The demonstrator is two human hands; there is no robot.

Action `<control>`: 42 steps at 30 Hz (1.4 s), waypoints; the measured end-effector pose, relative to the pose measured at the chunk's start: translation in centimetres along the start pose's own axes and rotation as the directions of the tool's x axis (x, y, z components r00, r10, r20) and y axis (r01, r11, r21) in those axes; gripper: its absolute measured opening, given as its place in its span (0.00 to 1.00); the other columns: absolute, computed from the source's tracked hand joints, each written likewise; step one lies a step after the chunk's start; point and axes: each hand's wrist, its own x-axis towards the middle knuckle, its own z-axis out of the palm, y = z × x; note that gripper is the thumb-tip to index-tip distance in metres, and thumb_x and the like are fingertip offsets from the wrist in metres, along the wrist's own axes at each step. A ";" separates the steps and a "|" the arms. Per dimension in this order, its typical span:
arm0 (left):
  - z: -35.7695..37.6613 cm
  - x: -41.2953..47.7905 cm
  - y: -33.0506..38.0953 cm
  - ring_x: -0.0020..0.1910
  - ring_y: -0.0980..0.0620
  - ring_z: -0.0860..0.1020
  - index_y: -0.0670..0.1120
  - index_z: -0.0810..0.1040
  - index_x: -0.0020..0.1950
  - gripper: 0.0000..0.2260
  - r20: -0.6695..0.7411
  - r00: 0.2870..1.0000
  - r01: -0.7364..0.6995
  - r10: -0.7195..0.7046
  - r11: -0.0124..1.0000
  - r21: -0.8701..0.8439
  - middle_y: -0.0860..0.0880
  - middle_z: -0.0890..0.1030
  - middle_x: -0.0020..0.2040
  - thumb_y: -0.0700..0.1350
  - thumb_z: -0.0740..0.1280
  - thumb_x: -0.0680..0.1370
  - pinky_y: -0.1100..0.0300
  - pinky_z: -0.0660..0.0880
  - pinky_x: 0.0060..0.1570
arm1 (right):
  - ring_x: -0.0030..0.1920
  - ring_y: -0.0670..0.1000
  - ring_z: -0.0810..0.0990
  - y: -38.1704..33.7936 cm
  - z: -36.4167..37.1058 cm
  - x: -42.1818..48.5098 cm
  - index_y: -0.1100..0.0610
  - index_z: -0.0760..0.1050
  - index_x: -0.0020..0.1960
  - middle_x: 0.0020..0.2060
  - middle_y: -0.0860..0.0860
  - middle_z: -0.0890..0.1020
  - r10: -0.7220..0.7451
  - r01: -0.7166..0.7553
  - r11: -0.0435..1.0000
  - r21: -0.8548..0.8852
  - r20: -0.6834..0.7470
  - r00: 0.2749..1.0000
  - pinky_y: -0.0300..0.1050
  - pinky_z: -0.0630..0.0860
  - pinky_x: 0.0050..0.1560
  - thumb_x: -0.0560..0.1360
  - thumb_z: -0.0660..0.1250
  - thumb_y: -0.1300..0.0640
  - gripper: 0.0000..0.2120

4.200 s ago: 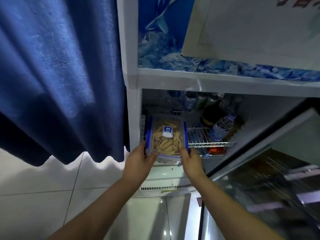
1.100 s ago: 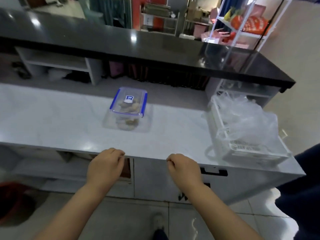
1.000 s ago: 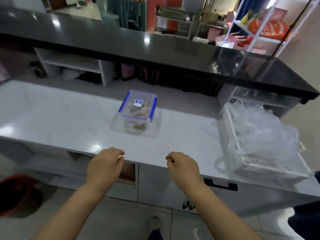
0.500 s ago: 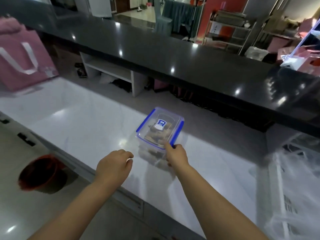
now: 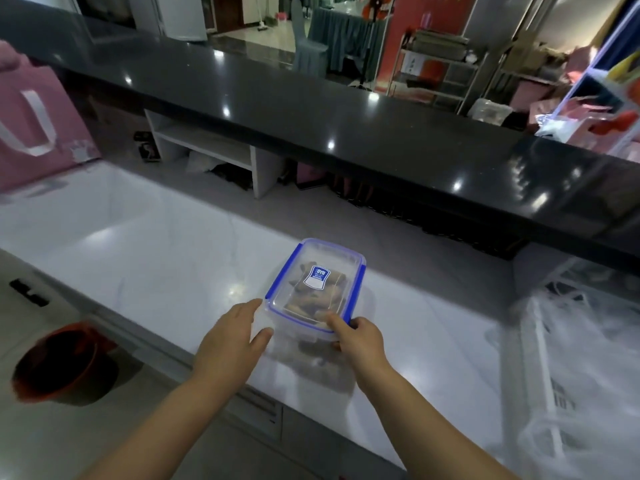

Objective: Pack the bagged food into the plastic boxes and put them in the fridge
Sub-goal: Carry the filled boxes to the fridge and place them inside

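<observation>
A clear plastic box (image 5: 313, 289) with blue lid clips and a blue label holds brown food pieces. It stands on the white counter (image 5: 149, 258), near the front edge. My right hand (image 5: 356, 336) grips its near right corner, thumb on the lid and fingers curled against the side. My left hand (image 5: 235, 336) has its thumb and fingers against the box's near left side. The fridge is out of view.
A white wire basket full of clear plastic bags (image 5: 581, 368) stands on the counter at the right. A pink bag (image 5: 31, 123) stands at the far left. A raised black bar top (image 5: 346, 116) runs behind the counter. A red bucket (image 5: 59, 365) sits on the floor at the left.
I turned from the fridge to the counter. In the last half second my left hand opened and reached the box's left side; my right hand kept its hold on the corner.
</observation>
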 end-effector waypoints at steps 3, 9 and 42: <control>0.0 -1.0 1.1 0.57 0.53 0.74 0.49 0.62 0.72 0.26 0.110 0.992 0.078 -0.055 0.974 -0.213 0.50 0.72 0.65 0.53 0.65 0.76 0.60 0.74 0.48 | 0.45 0.49 0.81 1.7 -0.6 -3.1 0.53 0.73 0.49 0.46 0.50 0.80 0.019 -0.018 0.999 0.036 -0.021 1.000 0.44 0.81 0.47 0.72 0.70 0.45 0.13; -0.5 -5.6 2.3 0.42 0.64 0.75 0.54 0.69 0.58 0.13 0.141 0.988 -0.001 0.066 0.908 -0.418 0.56 0.76 0.48 0.45 0.67 0.75 0.69 0.69 0.35 | 0.43 0.46 0.81 4.4 -1.6 -10.5 0.55 0.73 0.48 0.45 0.49 0.81 -0.055 0.053 0.998 -0.018 -0.157 0.986 0.40 0.79 0.42 0.72 0.69 0.45 0.13; 21.0 -58.8 26.1 0.49 0.54 0.78 0.59 0.73 0.58 0.17 0.578 0.010 -0.378 0.816 0.538 -0.753 0.52 0.77 0.56 0.42 0.69 0.73 0.50 0.79 0.47 | 0.37 0.50 0.78 40.5 -24.7 -62.6 0.60 0.76 0.47 0.40 0.55 0.81 0.490 0.189 0.842 0.505 -0.863 0.120 0.55 0.79 0.45 0.73 0.69 0.50 0.12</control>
